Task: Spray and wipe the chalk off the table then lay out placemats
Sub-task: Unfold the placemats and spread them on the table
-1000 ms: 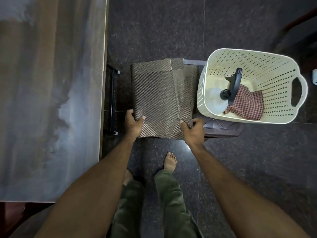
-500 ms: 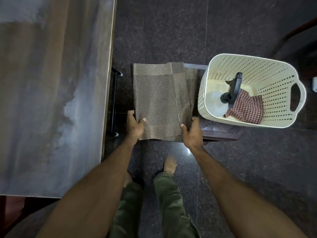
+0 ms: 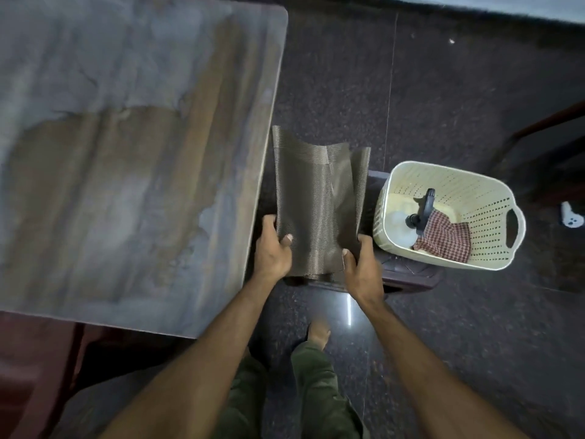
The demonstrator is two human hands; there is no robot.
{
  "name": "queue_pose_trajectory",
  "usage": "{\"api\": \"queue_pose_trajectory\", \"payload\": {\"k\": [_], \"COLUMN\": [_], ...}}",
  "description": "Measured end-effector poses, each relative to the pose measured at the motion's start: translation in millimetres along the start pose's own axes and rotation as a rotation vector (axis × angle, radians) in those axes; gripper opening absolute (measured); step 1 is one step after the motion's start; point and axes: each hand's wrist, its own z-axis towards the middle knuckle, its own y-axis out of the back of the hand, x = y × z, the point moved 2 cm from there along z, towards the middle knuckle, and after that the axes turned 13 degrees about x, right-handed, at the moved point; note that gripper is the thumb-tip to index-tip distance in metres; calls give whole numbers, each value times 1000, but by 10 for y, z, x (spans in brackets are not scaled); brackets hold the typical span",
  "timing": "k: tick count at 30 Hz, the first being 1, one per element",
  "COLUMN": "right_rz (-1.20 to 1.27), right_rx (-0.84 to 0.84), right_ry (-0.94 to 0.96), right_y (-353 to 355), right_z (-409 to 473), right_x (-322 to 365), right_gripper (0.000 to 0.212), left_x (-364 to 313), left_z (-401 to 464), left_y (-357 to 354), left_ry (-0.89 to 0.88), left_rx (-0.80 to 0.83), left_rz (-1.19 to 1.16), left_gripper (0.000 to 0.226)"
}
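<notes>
A stack of brown woven placemats (image 3: 316,198) hangs bowed in the air just right of the table (image 3: 126,153), above a dark stool (image 3: 408,274). My left hand (image 3: 272,248) grips the stack's near left corner, thumb on top. My right hand (image 3: 361,264) grips the near right corner the same way. The tabletop shows wet grey streaks over brown wood. A cream perforated basket (image 3: 493,198) on the stool holds a spray bottle (image 3: 421,210) with a black trigger and a red checked cloth (image 3: 443,239).
Dark polished floor surrounds the stool. My bare foot (image 3: 318,335) and green trousers are below the hands. A dark chair (image 3: 550,147) stands at the far right, with a small white object (image 3: 571,217) on the floor beside it. The table's right edge lies close to my left hand.
Both hands have lifted the placemats off the stool, and the stack now curves upward. The camera has pulled back, showing more of the table.
</notes>
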Motion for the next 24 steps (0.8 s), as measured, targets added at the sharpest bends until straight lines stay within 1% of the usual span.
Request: {"api": "queue_pose_trajectory", "payload": {"k": [3, 5, 7, 10, 14, 19, 24], "right_rz": [20, 30, 19, -2, -34, -17, -9], "right_rx": [-51, -87, -95, -81, -39, 58, 137], "right_ry": [74, 118, 164, 255, 328, 419, 495], "right_y": [114, 140, 112, -52, -448, -1063, -1611], "right_z": [-231, -370, -476, -601, -667, -629, -527], "right_x": [339, 588, 829, 1206, 1701, 2357, 2911], "right_gripper": [34, 33, 31, 27, 27, 28, 28], "left_x": [-216, -319, -352, -295, -93, 242, 518], "left_z": [-177, -316, -448, -664, -909, -1139, -1284], "left_y": [291, 544, 810, 1269, 1948, 2821, 3499], "left_ry": [-69, -114, -150, -172, -172, -145, -108], "left_rx": [2, -3, -22, -70, -159, -279, -374], "left_rz": [-38, -73, -116, -160, -216, -267, -315], "left_gripper": [34, 31, 28, 29, 30, 32, 30]}}
